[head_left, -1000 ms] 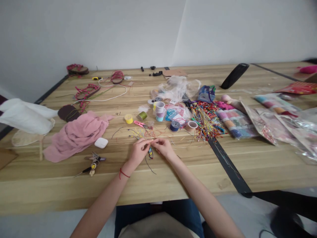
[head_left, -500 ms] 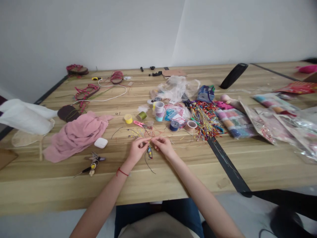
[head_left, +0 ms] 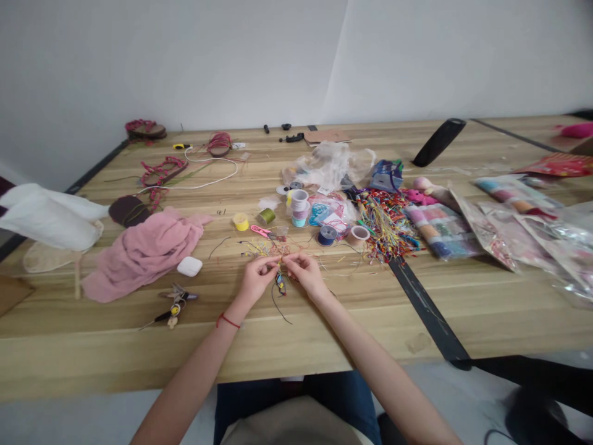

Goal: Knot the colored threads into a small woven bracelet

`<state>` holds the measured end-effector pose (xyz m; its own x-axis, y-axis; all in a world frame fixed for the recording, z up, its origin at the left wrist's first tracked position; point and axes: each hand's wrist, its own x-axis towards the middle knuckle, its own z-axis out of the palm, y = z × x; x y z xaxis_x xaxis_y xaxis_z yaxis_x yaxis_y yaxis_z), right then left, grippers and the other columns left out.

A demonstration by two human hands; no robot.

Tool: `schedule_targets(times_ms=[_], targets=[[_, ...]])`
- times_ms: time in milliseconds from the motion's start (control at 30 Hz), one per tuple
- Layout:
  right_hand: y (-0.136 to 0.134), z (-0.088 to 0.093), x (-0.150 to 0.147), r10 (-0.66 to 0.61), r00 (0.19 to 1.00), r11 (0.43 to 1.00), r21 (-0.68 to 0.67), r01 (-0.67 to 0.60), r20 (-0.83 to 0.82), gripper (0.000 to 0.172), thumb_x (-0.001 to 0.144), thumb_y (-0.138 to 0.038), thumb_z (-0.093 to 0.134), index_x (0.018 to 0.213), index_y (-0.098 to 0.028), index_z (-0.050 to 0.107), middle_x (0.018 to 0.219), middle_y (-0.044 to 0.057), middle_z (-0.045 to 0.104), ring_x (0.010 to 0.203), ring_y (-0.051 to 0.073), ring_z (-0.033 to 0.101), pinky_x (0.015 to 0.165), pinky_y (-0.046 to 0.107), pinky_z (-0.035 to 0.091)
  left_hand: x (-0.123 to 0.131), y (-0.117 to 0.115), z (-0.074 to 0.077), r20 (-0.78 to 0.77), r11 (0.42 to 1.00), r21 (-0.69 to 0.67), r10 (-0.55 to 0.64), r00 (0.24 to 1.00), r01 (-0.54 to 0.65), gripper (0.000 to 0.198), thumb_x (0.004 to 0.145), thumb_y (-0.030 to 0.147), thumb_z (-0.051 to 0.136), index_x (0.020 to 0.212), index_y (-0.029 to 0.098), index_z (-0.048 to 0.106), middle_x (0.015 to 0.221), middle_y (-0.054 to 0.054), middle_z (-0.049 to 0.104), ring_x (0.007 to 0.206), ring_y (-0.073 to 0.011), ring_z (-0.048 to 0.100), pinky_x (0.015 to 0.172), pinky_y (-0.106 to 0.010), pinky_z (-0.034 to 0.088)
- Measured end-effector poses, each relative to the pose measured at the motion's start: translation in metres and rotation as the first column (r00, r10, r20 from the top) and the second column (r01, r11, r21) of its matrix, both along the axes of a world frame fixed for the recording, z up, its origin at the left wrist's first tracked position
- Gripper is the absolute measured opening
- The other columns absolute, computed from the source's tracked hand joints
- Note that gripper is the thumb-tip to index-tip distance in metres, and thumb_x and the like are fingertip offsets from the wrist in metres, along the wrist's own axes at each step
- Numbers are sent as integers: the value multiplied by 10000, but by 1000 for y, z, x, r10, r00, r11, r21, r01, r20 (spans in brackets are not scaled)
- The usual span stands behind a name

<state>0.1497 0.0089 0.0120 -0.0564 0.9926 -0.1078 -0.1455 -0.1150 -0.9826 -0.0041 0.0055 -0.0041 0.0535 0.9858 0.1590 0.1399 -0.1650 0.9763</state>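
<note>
Presently, your left hand (head_left: 258, 277) and right hand (head_left: 303, 272) appear to pinch the small multicoloured cord piece (head_left: 280, 284) at their fingertips over the wooden table (head_left: 306, 346), where its ends could tangle because loose threads (head_left: 259, 249) lie close in front.

We take this for a craft workroom, though we cannot tell whether it belongs to a home or a studio. We see a long wooden table (head_left: 370, 303) set by a plain pale wall (head_left: 208, 68), and across it lie a yellow spool (head_left: 240, 222), a green spool (head_left: 266, 216), pink snips (head_left: 260, 231), a heap of multicoloured cords (head_left: 386, 225), a clear packet (head_left: 440, 232) with pastel contents, and loops of pinkish cord (head_left: 220, 141).
</note>
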Motion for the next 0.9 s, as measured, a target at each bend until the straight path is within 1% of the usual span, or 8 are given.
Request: schedule_targets(times_ms=[133,367,433,567,633,733,900], targets=[[0,1,1,21,1000,1000,8,-21,4,408,628,-546,746,743,-170,639,493,-30,540,448,99,454,458,230,344,0,-1,0,2,999,-37,2,1000,-2,331,725,283,686,1014,129,732,727,-25,658,472,-42,313,438,-180,255],[0,2,3,42,999,998,56,-43,16,330,665,-480,732,747,-171,649,516,-30,553,461,99,461,476,231,358,0,-1,2,2,999,-52,-3,1000,3,342,727,284,685,1026,123,728,733,-26,657,475,-43,321,445,-180,252],[1,2,5,44,999,998,47,-46,27,336,668,-486,724,757,-171,648,548,-18,579,461,98,464,470,231,358,1,-2,3,-5,999,-51,0,1000,0,339,731,291,683,1026,131,730,731,-22,656,473,-44,316,444,-181,246],[3,1,8,44,999,998,34,-44,3,363,681,-513,698,800,-175,642,694,29,666,455,91,468,446,231,356,1,-3,5,-23,998,-61,-1,1000,0,337,733,307,683,1019,137,734,732,-19,650,469,-43,303,442,-185,225],[3,0,9,61,998,997,49,-60,-14,354,661,-484,724,819,-178,640,681,22,662,465,94,483,458,230,371,1,-3,5,-33,998,-55,-8,999,6,331,735,305,678,1013,135,735,740,-20,646,473,-44,304,445,-187,220],[3,-1,9,74,997,995,73,-73,-10,340,623,-423,769,824,-184,638,657,16,660,518,117,537,499,237,406,2,-4,5,-58,999,-38,-8,998,6,315,744,306,672,1001,136,738,658,6,596,472,-50,296,446,-189,210],[2,-2,7,51,998,994,95,-54,38,342,599,-405,789,810,-185,636,702,33,687,578,141,588,536,250,431,2,-3,3,-94,1000,9,-5,996,5,305,748,324,669,979,139,745,545,50,470,469,-56,265,452,-193,193]])
